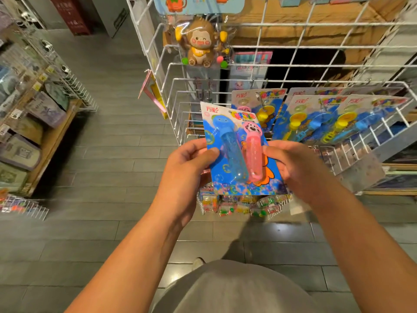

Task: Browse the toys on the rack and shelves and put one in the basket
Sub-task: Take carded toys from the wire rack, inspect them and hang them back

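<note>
Both hands, left [187, 164] and right [291, 164], gripping opposite edges of a bubble wand card [239, 152] before the wire rack [248, 64].

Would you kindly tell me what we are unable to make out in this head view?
- The basket: not in this view at all.
- Back of the bubble wand card: faces away; left hand and right hand cover its side edges.
- Print on the card: too small.
- Shelf goods at left: blurred.
- Monkey toy header: cut off by the top edge.
</note>
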